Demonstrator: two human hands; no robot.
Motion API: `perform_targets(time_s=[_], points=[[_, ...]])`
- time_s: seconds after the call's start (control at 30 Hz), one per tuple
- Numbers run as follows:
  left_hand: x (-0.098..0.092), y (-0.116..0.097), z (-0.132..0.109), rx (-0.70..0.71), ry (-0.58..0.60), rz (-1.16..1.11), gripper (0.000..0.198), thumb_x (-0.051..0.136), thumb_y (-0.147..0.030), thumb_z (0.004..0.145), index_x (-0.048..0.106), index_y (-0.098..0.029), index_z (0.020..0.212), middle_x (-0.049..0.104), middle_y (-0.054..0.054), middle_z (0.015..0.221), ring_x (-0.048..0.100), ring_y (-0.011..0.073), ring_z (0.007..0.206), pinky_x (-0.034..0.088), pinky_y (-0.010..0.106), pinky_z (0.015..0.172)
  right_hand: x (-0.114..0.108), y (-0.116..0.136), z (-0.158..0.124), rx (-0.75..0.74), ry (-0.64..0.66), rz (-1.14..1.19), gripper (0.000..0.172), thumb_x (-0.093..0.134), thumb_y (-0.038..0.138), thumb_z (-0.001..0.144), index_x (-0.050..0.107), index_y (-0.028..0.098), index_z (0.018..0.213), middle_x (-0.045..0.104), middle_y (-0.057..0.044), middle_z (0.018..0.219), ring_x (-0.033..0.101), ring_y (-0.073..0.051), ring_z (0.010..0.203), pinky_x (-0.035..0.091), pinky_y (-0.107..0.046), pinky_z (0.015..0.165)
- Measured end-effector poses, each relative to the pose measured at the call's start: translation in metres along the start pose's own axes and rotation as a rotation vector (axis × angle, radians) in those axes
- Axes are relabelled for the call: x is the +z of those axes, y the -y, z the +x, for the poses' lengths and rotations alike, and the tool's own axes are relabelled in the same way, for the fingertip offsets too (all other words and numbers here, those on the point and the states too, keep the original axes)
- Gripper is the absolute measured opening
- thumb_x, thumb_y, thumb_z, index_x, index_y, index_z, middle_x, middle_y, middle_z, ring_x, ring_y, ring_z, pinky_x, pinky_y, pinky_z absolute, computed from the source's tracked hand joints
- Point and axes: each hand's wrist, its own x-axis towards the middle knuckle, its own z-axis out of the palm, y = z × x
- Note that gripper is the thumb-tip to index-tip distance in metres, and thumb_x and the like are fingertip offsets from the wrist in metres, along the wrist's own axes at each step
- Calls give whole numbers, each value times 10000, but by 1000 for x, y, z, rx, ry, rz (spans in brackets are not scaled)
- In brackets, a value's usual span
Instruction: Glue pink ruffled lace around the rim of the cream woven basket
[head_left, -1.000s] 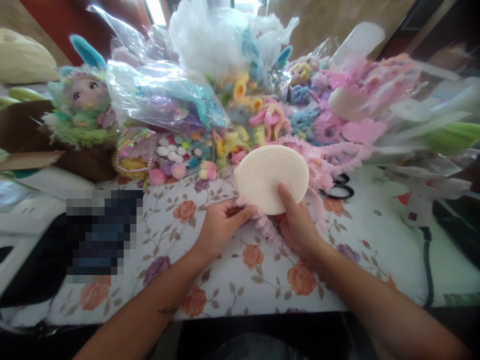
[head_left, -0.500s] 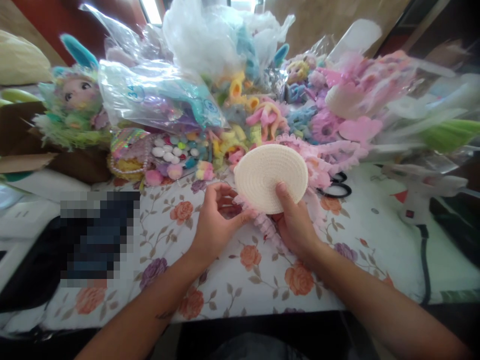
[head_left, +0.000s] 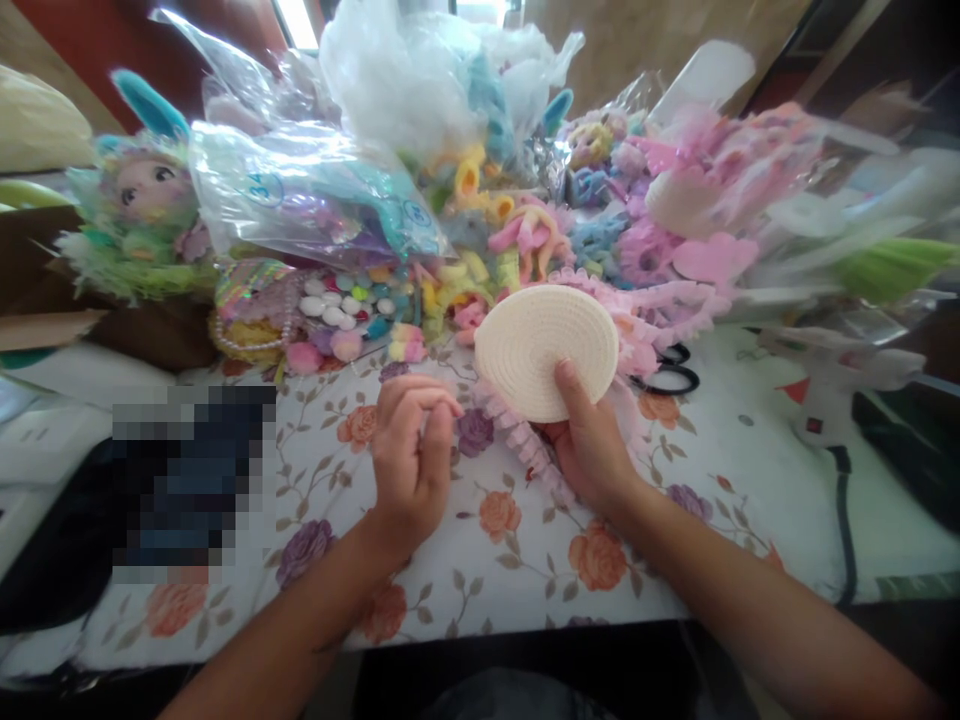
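Observation:
A cream, oval-looking woven piece with coiled rings (head_left: 536, 345) is in my right hand (head_left: 592, 440), thumb pressed on its face and the other fingers behind it, mostly hidden. Pink ruffled lace trim (head_left: 529, 445) hangs below the piece, and more of it lies behind to the right. My left hand (head_left: 412, 450) is off to the left of the trim, apart from it. Its fingers are curled in and the thumb meets them; nothing shows between the tips.
Black-handled scissors (head_left: 671, 380) lie right of the woven piece, with a glue gun (head_left: 825, 380) further right. Behind are plastic bags (head_left: 307, 190), pompoms (head_left: 346, 345), beads (head_left: 337, 305) and a furry doll (head_left: 146, 200). A flowered cloth (head_left: 495, 580) covers the table.
My left hand has let go of the pink ruffled trim, drawn back to the left and curled its fingers. My right hand still holds the woven piece in nearly the same spot.

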Motion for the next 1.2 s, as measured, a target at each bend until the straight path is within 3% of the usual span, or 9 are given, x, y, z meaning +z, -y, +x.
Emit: perform_targets(time_s=[0.13,0.23,0.43,0.57,0.7,0.8,0.9,1.07,1.2], points=[[-4,3,8,-383,-36,-102,356,412,-308,998,497,-225,662,512,6,675,535,164,708,461,303,762,-2,4,1,15,-9,20,626,679,546,841,520,307,1398,579,-63,1434,621,-302,1206,606,-407,865],[-6,3,14,-520,21,-134,393,506,-360,957,562,-217,595,549,5,618,528,150,648,462,279,695,-4,7,3,16,-4,55,627,685,547,833,545,286,1385,612,-67,1396,632,-303,1181,601,-417,882],[-4,2,16,-710,101,-307,89,778,-294,750,770,-206,753,721,12,720,612,143,672,520,256,669,-11,9,9,22,6,34,568,668,570,840,611,267,1318,631,-70,1370,660,-305,1141,613,-411,859],[-1,7,13,-753,162,-361,151,698,-303,830,777,-205,914,758,23,812,660,150,685,555,279,710,-13,8,10,28,28,-27,542,630,572,871,588,297,1336,607,-58,1404,658,-310,1167,623,-419,849],[-2,7,14,-656,184,-177,269,580,-160,852,763,-226,1037,754,38,1082,697,190,935,534,323,899,-12,8,9,26,20,-36,536,633,561,874,578,307,1343,599,-54,1415,651,-314,1181,631,-415,834],[-4,5,16,-567,198,-108,154,633,-238,855,779,-229,904,737,49,1124,661,227,1067,499,350,974,-12,9,8,34,23,-24,543,652,544,867,569,307,1348,604,-56,1409,645,-311,1190,632,-407,826],[-5,7,15,-572,205,-146,106,700,-296,825,772,-223,801,738,58,1101,664,239,1052,492,369,984,-11,8,8,33,27,-32,555,651,535,868,549,305,1363,590,-57,1426,631,-310,1209,632,-402,820],[-1,12,12,-824,208,-433,363,697,-433,846,714,-175,1102,751,77,886,704,214,818,572,360,811,-8,9,8,67,25,-3,570,712,521,819,581,288,1322,612,-65,1400,604,-319,1245,627,-395,826],[4,5,11,-927,355,-799,650,776,-341,787,519,-259,1378,665,114,1277,688,267,1052,595,368,829,-6,11,5,42,132,-13,507,712,481,837,623,267,1288,666,-76,1319,626,-310,1212,599,-419,902]])
